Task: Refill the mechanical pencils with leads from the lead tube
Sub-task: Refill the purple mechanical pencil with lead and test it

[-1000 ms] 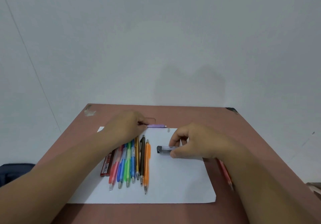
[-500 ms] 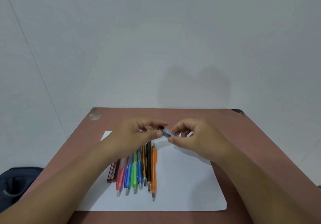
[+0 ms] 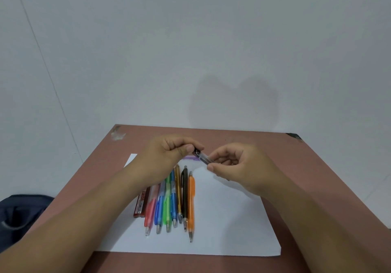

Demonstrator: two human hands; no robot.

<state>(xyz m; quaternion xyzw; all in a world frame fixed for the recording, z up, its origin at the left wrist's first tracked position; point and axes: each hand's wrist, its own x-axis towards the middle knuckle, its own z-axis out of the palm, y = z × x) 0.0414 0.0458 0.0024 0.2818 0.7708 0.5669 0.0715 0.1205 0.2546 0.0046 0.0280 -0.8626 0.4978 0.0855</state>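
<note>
Both hands hold a small clear lead tube point(image 3: 203, 158) with a black cap above the white paper point(image 3: 232, 226). My left hand point(image 3: 169, 156) pinches the black cap end between thumb and forefinger. My right hand point(image 3: 234, 167) pinches the clear body of the lead tube. Several mechanical pencils point(image 3: 171, 203) lie side by side on the paper, tips toward me: pink, blue, green, blue, gold, black and orange point(image 3: 191, 205). A purple pencil point(image 3: 191, 157) lies crosswise behind the hands, mostly hidden.
A dark red lead case point(image 3: 141, 206) lies left of the pencil row. The brown table point(image 3: 306, 183) stands against a white wall. A dark blue bag point(image 3: 19, 215) sits on the floor at the left.
My right hand lifted the lead tube off the paper. My left hand let go of the purple pencil and came over to take the tube's black cap end.
</note>
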